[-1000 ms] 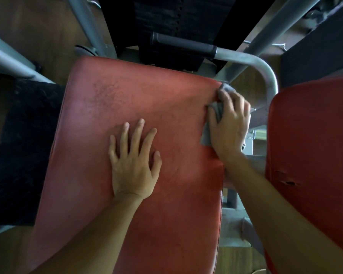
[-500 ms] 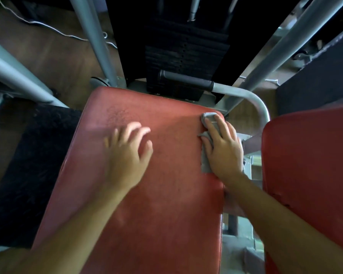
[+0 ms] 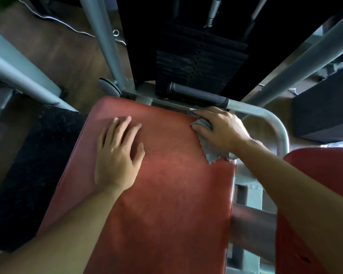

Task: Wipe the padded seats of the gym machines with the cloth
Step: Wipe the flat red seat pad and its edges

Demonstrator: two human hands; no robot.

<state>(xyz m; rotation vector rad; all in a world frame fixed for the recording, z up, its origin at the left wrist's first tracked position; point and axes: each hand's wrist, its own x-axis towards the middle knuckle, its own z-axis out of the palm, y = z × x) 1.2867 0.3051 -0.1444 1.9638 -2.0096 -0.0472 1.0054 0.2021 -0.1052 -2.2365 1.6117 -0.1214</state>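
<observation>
Red vinyl of the padded seat (image 3: 166,194) is filling the near view, with 2 bare forearms crossing it. Left hand (image 3: 117,153) is lying flat on the seat's left-centre, fingers straight and slightly spread, holding nothing, just bracing. Right hand (image 3: 222,131) is working the far right corner, fingers curling over the grey cloth (image 3: 212,150) and pressing it onto the pad. The cloth is bunching under the palm and 1 ragged tail is trailing loose toward the seat's right edge. Risks as I'm reading them: 1) the bunched cloth is giving a small contact patch, so strokes are likely leaving unwiped strips; 2) the loose tail is sitting near the edge and could be slipping over it or catching on the frame below; 3) the fingertips are reaching the far edge, just beside the grey tube handle (image 3: 273,123) and its black grip (image 3: 196,94), so a hard push is risking knuckles on steel or cloth jamming in the gap; 4) the bracing palm is putting prints on the surface being cleaned. 2nd red seat (image 3: 315,175) at right is appearing torn low down, so that's a snag hazard. Weight stack (image 3: 200,62) is standing beyond, not in play.
</observation>
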